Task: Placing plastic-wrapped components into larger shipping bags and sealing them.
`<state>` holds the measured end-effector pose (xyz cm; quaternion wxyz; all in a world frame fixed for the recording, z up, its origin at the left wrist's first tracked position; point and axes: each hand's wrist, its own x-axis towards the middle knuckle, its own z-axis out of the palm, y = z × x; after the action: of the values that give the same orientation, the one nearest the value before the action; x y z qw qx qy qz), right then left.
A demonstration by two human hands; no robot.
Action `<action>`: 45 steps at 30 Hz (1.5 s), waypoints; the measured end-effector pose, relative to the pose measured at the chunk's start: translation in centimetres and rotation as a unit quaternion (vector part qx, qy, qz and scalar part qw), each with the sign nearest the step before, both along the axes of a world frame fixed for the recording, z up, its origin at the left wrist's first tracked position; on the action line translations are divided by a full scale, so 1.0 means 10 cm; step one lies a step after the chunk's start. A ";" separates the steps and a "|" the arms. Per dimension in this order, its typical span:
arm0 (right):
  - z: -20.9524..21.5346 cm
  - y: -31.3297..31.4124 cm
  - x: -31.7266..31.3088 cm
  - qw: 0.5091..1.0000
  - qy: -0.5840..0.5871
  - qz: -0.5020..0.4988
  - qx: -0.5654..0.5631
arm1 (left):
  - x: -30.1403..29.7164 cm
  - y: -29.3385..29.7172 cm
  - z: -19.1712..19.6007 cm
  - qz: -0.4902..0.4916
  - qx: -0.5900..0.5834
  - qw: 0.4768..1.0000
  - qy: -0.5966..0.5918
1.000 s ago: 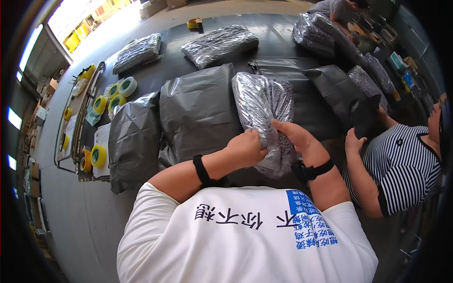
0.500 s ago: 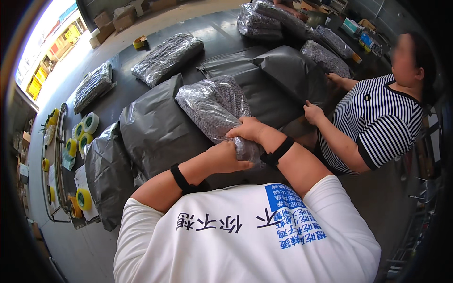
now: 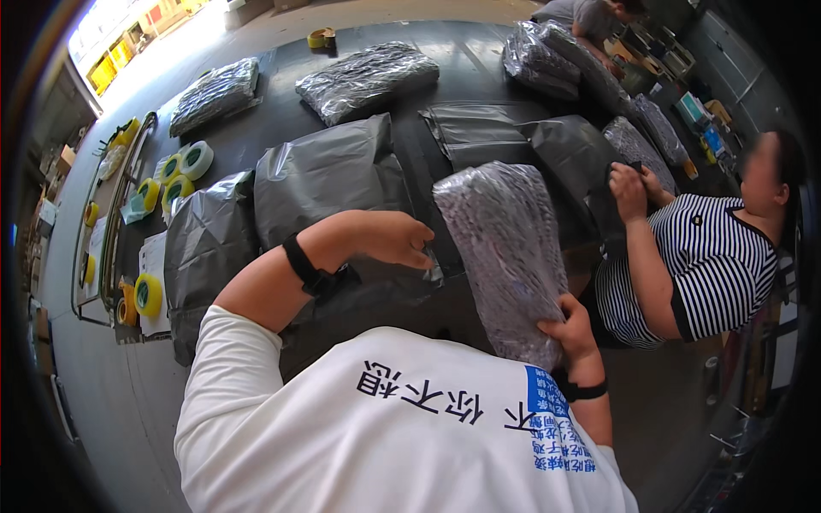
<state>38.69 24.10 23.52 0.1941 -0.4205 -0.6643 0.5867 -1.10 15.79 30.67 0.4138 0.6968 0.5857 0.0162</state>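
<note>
A long clear plastic package of grey knitted fabric (image 3: 505,248) slants in front of me, its near end gripped by my right hand (image 3: 575,332) along the right edge. My left hand (image 3: 395,239) hovers apart from it, fingers loosely bent and spread, with nothing in them. Beneath that hand lies a large dark grey plastic mailing bag (image 3: 325,175). To its left another grey mailing bag (image 3: 208,256) hangs over the table's near edge. What the fabric inside the package is, I cannot make out.
Tape rolls (image 3: 197,160) stand on the table's left. Wrapped packages (image 3: 368,81) lie across the dark table (image 3: 286,64). At right, a co-worker in a striped shirt (image 3: 710,265) handles a grey bag (image 3: 577,162); another person (image 3: 586,21) leans in at the back.
My left hand has let go of the package and moved left. My right hand has carried it right and nearer me. The co-worker's hands have come together on the grey bag.
</note>
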 end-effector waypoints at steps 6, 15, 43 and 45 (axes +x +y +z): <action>-0.04 -0.43 0.70 0.994 -0.005 -0.090 0.064 | 0.09 0.80 -0.59 -0.038 0.097 0.988 0.113; -0.32 -0.98 1.36 0.979 -0.064 -0.187 0.046 | 0.82 1.93 -1.23 0.081 0.119 0.969 0.200; -0.10 0.05 0.80 0.998 0.025 -0.055 -0.003 | -1.77 0.94 1.64 0.260 0.160 0.950 -0.064; -0.07 0.15 0.64 0.998 0.040 -0.039 -0.012 | -1.93 0.45 1.85 0.343 0.142 0.890 -0.266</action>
<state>45.04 25.57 22.83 0.2380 -0.4248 -0.6320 0.6029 -20.39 20.33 49.18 0.4195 0.4730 0.6481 0.4245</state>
